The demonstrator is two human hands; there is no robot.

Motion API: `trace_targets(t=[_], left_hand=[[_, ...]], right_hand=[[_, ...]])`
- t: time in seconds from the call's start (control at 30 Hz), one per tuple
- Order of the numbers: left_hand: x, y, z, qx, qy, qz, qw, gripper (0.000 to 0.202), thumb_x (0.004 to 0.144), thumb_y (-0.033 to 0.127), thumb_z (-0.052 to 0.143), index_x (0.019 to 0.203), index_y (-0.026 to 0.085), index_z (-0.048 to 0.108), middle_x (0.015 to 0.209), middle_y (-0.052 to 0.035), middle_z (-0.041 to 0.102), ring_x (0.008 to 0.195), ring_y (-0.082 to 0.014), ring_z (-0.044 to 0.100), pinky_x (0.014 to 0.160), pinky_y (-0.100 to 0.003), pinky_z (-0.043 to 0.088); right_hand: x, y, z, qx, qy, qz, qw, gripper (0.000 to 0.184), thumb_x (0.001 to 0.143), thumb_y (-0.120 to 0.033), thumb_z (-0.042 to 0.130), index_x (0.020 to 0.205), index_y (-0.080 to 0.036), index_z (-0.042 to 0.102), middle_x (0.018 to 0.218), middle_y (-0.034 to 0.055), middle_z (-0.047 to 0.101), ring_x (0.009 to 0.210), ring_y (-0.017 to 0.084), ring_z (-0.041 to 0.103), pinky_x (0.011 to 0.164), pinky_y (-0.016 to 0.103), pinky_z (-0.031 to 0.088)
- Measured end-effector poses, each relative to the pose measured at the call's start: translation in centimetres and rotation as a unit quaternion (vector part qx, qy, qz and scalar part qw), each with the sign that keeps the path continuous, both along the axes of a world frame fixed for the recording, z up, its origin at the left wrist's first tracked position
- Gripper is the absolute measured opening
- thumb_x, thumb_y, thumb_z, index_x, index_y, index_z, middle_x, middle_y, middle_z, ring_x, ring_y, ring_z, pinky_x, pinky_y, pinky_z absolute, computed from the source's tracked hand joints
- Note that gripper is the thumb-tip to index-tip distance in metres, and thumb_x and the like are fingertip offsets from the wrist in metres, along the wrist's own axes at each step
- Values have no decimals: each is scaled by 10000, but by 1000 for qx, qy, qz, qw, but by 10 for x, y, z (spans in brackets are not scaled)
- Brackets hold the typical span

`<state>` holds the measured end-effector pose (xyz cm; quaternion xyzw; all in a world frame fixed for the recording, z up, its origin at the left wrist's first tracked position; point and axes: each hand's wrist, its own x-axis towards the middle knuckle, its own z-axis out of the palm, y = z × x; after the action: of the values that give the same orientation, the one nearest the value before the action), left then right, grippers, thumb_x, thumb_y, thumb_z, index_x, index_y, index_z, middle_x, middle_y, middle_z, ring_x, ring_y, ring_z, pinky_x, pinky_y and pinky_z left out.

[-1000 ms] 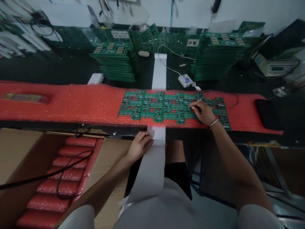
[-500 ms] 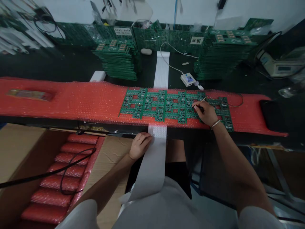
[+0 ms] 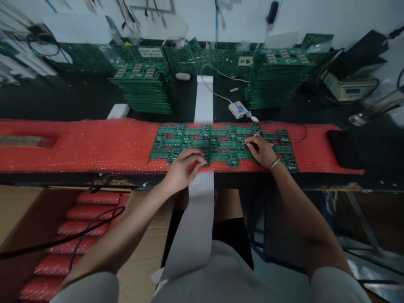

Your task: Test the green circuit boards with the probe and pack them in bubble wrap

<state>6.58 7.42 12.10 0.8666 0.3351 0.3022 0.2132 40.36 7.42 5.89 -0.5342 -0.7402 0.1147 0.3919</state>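
Note:
A green circuit board panel (image 3: 223, 144) lies on red bubble wrap (image 3: 94, 145). My right hand (image 3: 261, 151) pinches the end of a thin cable (image 3: 257, 133) against the panel's right half; the very tip is hidden by the fingers. Over the panel's lower left part, my left hand (image 3: 184, 170) has thumb and forefinger brought together; anything between them is too small to make out. Just below that hand, a white strip of small labels (image 3: 202, 181) hangs over the table edge towards my lap, its blank part (image 3: 195, 227) lower down.
A small white device with a screen (image 3: 239, 109) sits behind the panel. Tall stacks of green boards stand at back left (image 3: 143, 90) and back right (image 3: 276, 80). A black phone-like slab (image 3: 344, 147) lies right. A cardboard box (image 3: 151, 252) of red bubble-wrapped bundles (image 3: 78, 227) is lower left.
My left hand has risen from beside the label strip to over the panel's lower left part. The right hand stays on the same area of the panel. The view has shifted slightly.

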Motion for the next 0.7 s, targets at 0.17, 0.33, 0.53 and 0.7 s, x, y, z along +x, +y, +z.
trace_targets(t=[0.17, 0.33, 0.53, 0.7], left_hand=[[97, 82, 5, 3, 39, -129, 991, 125, 887, 119, 558, 828, 172, 655, 1026, -67, 669, 994, -190, 636, 931, -368, 512], [170, 124, -14, -5, 140, -161, 977, 170, 798, 31, 571, 774, 149, 691, 905, -64, 690, 962, -195, 650, 925, -340, 509], [191, 139, -25, 7, 200, -180, 963, 209, 746, 18, 574, 783, 155, 727, 871, -57, 705, 963, -210, 646, 928, -328, 497], [192, 145, -28, 18, 223, -190, 956, 201, 741, 38, 563, 774, 147, 729, 930, -82, 703, 976, -219, 634, 931, -323, 493]], right_hand=[[-1, 0, -1, 13, 15, -8, 1000, 146, 930, -306, 524, 1002, -230, 626, 983, 83, 705, 973, 252, 649, 893, 444, 527], [-3, 1, 0, 18, 8, -13, 1000, 117, 927, -269, 516, 981, -239, 615, 951, 72, 691, 943, 241, 633, 874, 428, 526], [-3, 3, -1, 30, 4, -13, 999, 88, 905, -226, 527, 954, -250, 596, 916, 66, 674, 927, 250, 616, 856, 436, 521], [-2, 3, -2, 32, 7, -9, 999, 90, 901, -201, 527, 948, -249, 586, 894, 60, 663, 901, 239, 617, 826, 412, 526]])
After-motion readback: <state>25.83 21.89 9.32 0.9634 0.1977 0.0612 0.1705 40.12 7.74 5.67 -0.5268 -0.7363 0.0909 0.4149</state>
